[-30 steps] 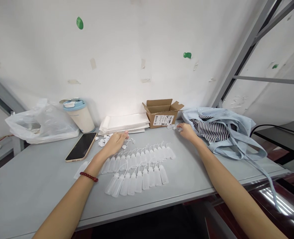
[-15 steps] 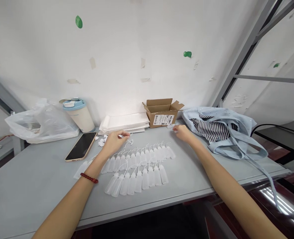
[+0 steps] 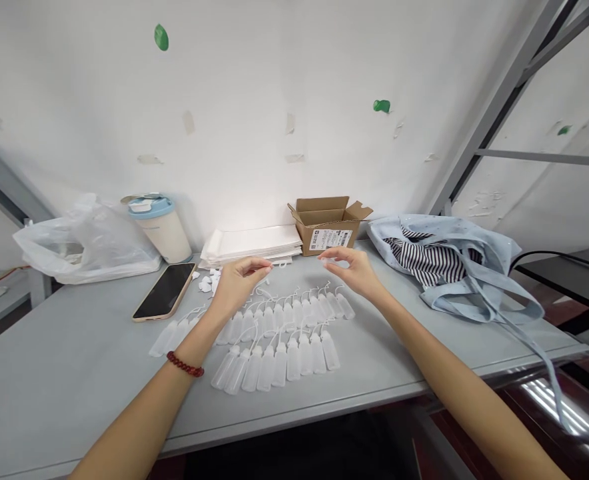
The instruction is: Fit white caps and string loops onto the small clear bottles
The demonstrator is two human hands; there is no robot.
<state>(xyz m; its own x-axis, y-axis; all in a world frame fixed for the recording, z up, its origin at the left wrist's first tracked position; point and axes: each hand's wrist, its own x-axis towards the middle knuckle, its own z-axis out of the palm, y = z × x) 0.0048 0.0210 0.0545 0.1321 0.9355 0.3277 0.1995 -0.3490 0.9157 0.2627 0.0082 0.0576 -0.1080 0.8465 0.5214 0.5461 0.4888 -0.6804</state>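
My left hand (image 3: 242,280) is closed in a pinch, with a thin white looped strap (image 3: 282,265) showing at its fingertips. To its right, across a small gap, my right hand (image 3: 349,270) is curled with thumb and forefinger close together. A tiny pale bit shows at those fingertips, too small to name. Below both hands, small translucent plastic bottles (image 3: 293,360) with thin white straps at their necks lie in two rows on the grey table (image 3: 374,360). Small white pieces (image 3: 205,283) lie beside my left hand, partly hidden by it.
A phone (image 3: 165,292), a lidded cup (image 3: 163,230) and a white plastic bag (image 3: 87,240) are at the left. Behind my hands stand a stack of white envelopes (image 3: 252,243) and an open cardboard box (image 3: 327,230). A light blue cloth bag (image 3: 442,257) lies at the right.
My right hand has moved left, towards my left hand. The clear bottle by its fingers no longer shows on the table. My left hand has shifted slightly right, keeping its pinch.
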